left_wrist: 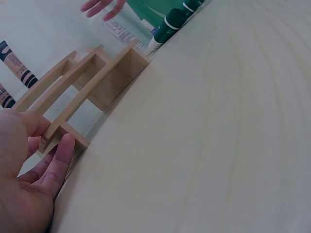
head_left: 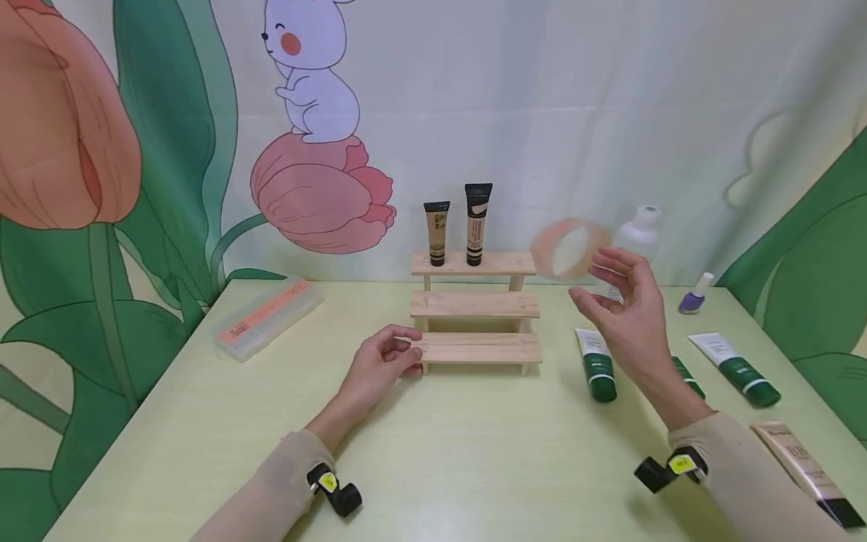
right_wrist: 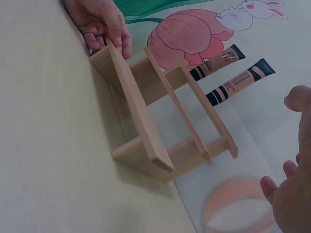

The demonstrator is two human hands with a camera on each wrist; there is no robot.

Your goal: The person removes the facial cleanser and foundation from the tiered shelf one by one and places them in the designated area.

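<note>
A three-step wooden display stand (head_left: 476,348) stands on the table. My left hand (head_left: 383,361) grips the left end of its lowest step, with thumb and fingers around the board's end in the left wrist view. Two cosmetic tubes with black caps, a shorter tube (head_left: 437,235) and a taller tube (head_left: 477,226), stand upright on the top step. To the stand's right, my right hand (head_left: 630,316) is raised above the table, thumb and fingers apart and holding nothing. Behind it is a white bottle (head_left: 640,235), partly hidden by the fingers.
Green-and-white tubes, one a left tube (head_left: 597,366) and one a right tube (head_left: 738,370), lie at the right; a third is mostly hidden by my forearm. A purple nail polish bottle (head_left: 696,293), a beige tube (head_left: 806,470) and, at left, a clear plastic case (head_left: 268,318) are also there.
</note>
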